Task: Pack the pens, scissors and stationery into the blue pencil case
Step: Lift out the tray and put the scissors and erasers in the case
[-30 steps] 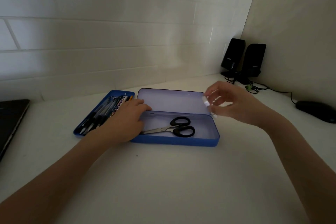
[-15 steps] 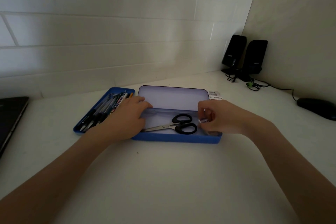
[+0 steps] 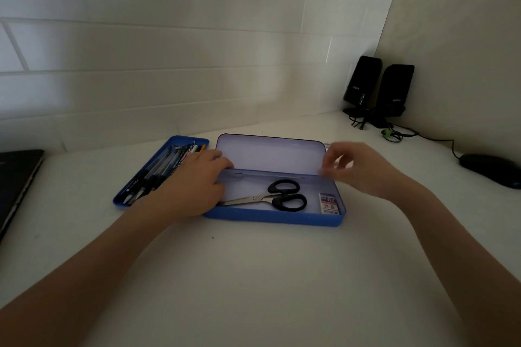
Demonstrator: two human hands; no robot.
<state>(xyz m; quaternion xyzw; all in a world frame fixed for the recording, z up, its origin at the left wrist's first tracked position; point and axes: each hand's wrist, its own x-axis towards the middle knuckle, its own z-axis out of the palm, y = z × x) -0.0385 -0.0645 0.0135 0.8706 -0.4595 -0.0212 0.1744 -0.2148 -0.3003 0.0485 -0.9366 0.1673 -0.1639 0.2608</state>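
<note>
The blue pencil case (image 3: 270,218) lies open on the white desk, its lid (image 3: 270,153) tipped back. Inside lie black-handled scissors (image 3: 275,197) and, at the right end, a small labelled box (image 3: 328,203). My left hand (image 3: 191,186) rests flat on the case's left end, holding nothing. My right hand (image 3: 363,169) hovers just past the case's back right corner, blurred, fingers apart and nothing in them. A blue inner tray (image 3: 124,201) with several pens (image 3: 158,172) sits to the left of the case, partly under my left hand.
A dark laptop (image 3: 17,186) lies at the left edge. Two black speakers (image 3: 377,87) with cables stand in the back right corner. A black mouse (image 3: 492,169) sits at the right. A small white item (image 3: 327,145) peeks out behind the lid.
My right hand carried the small box down into the case's right end, let go of it, and has lifted back up and to the right. My left hand stayed put.
</note>
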